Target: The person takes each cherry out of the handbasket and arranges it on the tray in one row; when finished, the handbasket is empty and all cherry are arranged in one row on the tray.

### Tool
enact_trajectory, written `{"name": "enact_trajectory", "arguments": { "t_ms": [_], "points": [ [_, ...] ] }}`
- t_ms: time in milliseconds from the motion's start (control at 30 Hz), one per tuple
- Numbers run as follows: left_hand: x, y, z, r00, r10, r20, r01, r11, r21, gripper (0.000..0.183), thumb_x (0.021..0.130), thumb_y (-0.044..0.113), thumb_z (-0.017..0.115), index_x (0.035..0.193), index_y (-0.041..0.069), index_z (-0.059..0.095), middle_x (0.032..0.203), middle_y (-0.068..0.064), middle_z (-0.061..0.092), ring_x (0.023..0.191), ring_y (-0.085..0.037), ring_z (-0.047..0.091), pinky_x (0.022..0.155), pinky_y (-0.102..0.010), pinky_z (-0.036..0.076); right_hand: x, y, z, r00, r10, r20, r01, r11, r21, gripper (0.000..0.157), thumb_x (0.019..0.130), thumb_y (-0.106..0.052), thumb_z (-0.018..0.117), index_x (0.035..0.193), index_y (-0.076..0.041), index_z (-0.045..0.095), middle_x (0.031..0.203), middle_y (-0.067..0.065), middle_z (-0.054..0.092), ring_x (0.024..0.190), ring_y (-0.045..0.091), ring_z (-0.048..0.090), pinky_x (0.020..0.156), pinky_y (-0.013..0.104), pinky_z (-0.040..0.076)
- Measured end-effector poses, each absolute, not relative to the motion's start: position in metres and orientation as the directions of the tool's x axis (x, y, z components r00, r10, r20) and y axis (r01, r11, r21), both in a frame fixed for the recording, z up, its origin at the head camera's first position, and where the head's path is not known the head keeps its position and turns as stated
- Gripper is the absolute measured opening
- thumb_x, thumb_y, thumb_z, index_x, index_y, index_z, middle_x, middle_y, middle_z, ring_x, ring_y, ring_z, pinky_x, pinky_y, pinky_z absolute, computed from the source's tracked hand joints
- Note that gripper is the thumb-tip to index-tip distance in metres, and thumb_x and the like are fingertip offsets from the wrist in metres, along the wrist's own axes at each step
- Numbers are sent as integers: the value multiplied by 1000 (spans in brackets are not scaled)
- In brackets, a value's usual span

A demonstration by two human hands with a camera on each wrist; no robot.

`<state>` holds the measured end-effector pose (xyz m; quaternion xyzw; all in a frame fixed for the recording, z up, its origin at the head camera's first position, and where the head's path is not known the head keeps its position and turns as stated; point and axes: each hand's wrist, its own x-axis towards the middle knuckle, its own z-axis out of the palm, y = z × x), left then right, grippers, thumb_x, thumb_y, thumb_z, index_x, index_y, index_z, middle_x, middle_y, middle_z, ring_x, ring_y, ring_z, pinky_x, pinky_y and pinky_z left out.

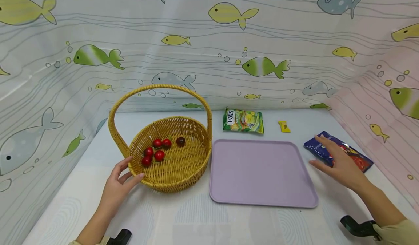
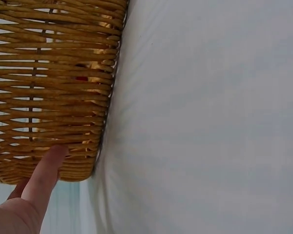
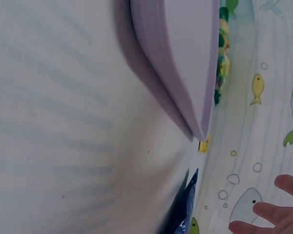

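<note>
A round woven basket (image 1: 170,185) with a tall arched handle (image 1: 160,86) stands left of centre. Several red cherries (image 1: 159,155) lie inside, towards its left, one of them darker (image 1: 180,141). At the basket's left front side is my left hand (image 1: 117,187), its fingertips against the outer wall; the left wrist view has one straight finger (image 2: 45,178) along the weave. My right hand (image 1: 343,168), fingers spread and holding nothing, hovers over a dark blue packet (image 1: 363,161) and partly hides it. In the right wrist view, only some fingers (image 3: 271,213) show.
A flat lilac tray (image 1: 258,172) lies right of the basket. Behind it sit a green Fox's candy bag (image 1: 243,120) and a small yellow wrapped candy (image 1: 284,126). Fish-patterned sheeting (image 1: 203,56) rises at the table's back and sides.
</note>
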<state>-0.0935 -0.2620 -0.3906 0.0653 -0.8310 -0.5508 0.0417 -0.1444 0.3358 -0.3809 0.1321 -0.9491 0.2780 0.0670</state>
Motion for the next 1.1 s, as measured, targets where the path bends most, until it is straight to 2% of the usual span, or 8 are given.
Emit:
{"name": "enact_trajectory", "arguments": {
  "t_ms": [500,733,1100],
  "points": [
    [-94,-263,-390,-990,-142,-12,-62,349,935,75,90,23,64,148,10,19,145,-21,20,126,-40,35,74,-9,44,-164,286,-380,-911,-298,284,-407,753,-517,77,77,-29,77,142,-14,38,143,20,34,125,46,33,86,69,32],
    [-94,-264,-392,-990,-142,-15,-63,340,938,75,90,25,64,149,12,18,146,-19,19,126,-38,35,75,-10,44,-174,265,-380,-883,-343,321,-467,715,-520,74,75,-30,79,139,-15,43,139,15,40,127,40,34,92,64,31],
    [-93,-265,-394,-990,-138,-31,-75,329,941,76,90,21,63,149,12,16,146,-22,19,127,-41,34,74,-10,44,-179,231,-372,-833,-414,367,-552,665,-503,72,74,-31,79,136,-11,47,140,12,42,127,36,37,94,61,34]
  ]
}}
